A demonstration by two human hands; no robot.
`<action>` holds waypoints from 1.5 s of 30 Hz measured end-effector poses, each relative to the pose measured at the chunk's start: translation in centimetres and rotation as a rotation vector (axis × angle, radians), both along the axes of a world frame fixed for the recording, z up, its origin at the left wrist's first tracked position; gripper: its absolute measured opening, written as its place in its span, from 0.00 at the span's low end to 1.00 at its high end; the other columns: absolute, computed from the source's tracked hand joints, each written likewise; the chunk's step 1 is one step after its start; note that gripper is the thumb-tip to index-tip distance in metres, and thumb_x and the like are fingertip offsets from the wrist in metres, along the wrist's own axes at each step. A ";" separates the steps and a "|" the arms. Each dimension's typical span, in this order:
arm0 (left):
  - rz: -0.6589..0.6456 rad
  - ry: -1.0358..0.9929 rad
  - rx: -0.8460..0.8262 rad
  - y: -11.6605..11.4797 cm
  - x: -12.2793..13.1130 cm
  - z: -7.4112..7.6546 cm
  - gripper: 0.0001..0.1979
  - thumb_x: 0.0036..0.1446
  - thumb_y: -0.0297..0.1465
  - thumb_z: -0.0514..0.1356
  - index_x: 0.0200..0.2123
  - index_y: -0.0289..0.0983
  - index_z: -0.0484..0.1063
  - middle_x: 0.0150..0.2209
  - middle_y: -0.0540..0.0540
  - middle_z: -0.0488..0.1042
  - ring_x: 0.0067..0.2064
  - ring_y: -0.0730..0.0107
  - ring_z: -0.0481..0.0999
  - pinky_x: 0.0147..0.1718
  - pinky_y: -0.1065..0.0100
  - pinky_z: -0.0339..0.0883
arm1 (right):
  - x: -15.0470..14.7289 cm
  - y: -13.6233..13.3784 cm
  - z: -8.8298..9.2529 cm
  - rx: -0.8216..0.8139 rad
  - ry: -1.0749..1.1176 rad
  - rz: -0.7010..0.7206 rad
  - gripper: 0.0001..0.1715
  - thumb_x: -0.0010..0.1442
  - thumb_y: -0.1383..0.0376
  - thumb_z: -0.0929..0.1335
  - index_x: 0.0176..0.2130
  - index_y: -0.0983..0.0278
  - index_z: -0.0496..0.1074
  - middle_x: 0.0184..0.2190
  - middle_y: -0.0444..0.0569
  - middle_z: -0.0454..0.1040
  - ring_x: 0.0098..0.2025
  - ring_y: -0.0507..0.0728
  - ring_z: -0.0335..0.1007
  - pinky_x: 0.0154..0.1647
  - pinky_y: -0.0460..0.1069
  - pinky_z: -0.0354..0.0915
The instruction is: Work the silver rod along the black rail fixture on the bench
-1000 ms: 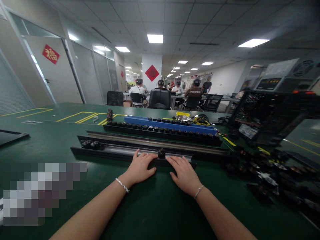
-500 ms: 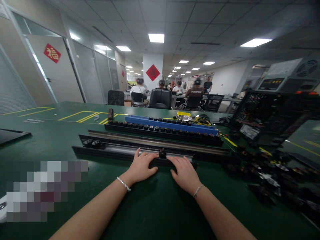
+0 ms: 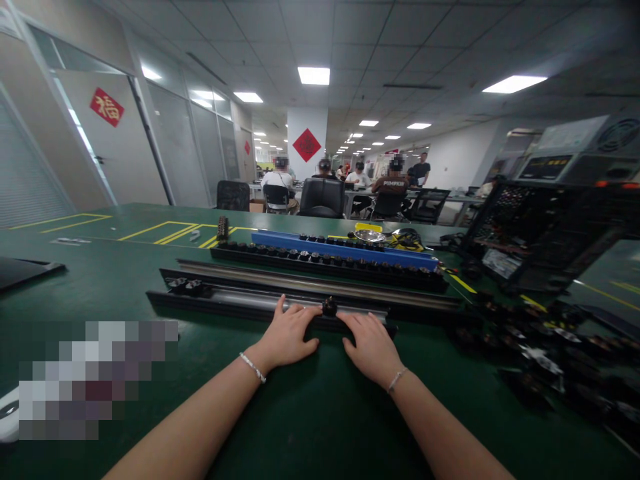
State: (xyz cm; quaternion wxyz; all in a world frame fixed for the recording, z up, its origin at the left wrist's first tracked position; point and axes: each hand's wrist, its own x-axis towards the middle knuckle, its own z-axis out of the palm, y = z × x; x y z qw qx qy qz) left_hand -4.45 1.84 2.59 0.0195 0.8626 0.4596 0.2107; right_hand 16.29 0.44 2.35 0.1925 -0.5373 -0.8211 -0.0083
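Observation:
A long black channel [image 3: 200,305] with a shiny metal inside lies across the green table in front of me. Near its middle stands a small black component [image 3: 329,307] with a pointed top. My left hand [image 3: 289,335] is open on the channel, its index fingertip at the component's left side and its thumb apart. From the other side, my right hand [image 3: 373,343] reaches its index fingertip to the component, fingers outstretched over the channel. Two similar black pieces [image 3: 186,285] sit at the channel's left end. The fingertips partly hide behind the channel's edge.
Behind lies another long rail [image 3: 300,280], then a blue rail [image 3: 345,248] beside a row of black components [image 3: 320,259]. A heap of dark parts [image 3: 540,353] and an open computer case [image 3: 530,233] occupy the right. A pixelated object [image 3: 100,380] lies left. People sit farther back.
The view has shifted very slightly. Both hands keep nearly the same pose around the small black component, with no clear movement along the channel.

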 end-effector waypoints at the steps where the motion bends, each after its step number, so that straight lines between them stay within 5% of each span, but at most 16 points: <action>1: -0.001 -0.001 0.001 0.0 0.0 0.0 0.28 0.47 0.37 0.58 0.53 0.46 0.57 0.51 0.49 0.69 0.53 0.58 0.65 0.59 0.42 0.24 | 0.0 0.0 0.0 0.000 0.002 0.001 0.27 0.53 0.67 0.62 0.53 0.58 0.63 0.49 0.48 0.69 0.52 0.57 0.61 0.60 0.57 0.46; 45: 0.023 0.026 0.014 -0.1 0.2 -0.3 0.28 0.47 0.38 0.59 0.53 0.48 0.58 0.53 0.51 0.68 0.52 0.60 0.65 0.59 0.48 0.32 | -0.4 0.2 0.6 -0.015 -0.121 -0.048 0.24 0.56 0.69 0.59 0.53 0.57 0.63 0.41 0.48 0.70 0.45 0.55 0.63 0.48 0.48 0.51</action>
